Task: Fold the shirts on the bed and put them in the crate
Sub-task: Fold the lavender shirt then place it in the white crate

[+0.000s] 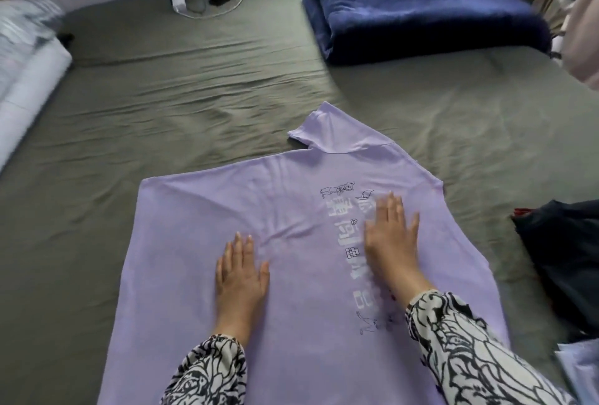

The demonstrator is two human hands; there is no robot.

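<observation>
A lilac T-shirt [201, 226] with a white and black print lies spread flat on the grey-green bed sheet [194, 87], one sleeve pointing away from me. My left hand [241, 275] lies flat on the middle of the shirt with straight fingers. My right hand [390, 236] presses flat on the printed area to the right, slightly blurred. Both hands hold nothing. No crate is in view.
A folded navy blanket [421, 6] sits at the far right of the bed. Dark clothing [564, 259] lies at the right edge, with pale fabric [580, 369] below it. A white charger and cable [194, 3] lie at the far side; pillows [22, 58] are at the left.
</observation>
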